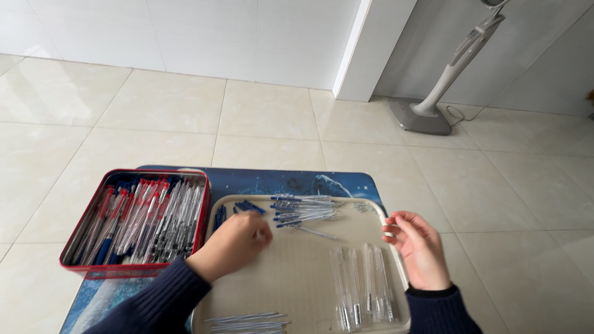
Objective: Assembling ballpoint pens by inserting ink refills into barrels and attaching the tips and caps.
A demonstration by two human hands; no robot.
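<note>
Pen parts lie sorted by kind on a beige, fine-textured plastic tray (pixel 309 272): clear barrels (pixel 362 284) in parallel rows by the right edge, blue-tipped refills (pixel 303 210) bundled along the far edge, blue caps (pixel 247 207) at the far left corner, thin refill tubes (pixel 247 321) at the near edge. Grouping likely keeps each kind within reach. Left hand (pixel 232 244) rests knuckles-up near the caps, fingers curled; whether it grips anything cannot be told. Right hand (pixel 421 247) sits at the tray's right rim, fingers loosely bent, apparently empty. Red metal tin (pixel 133 269) of finished pens touches the tray's left edge.
</note>
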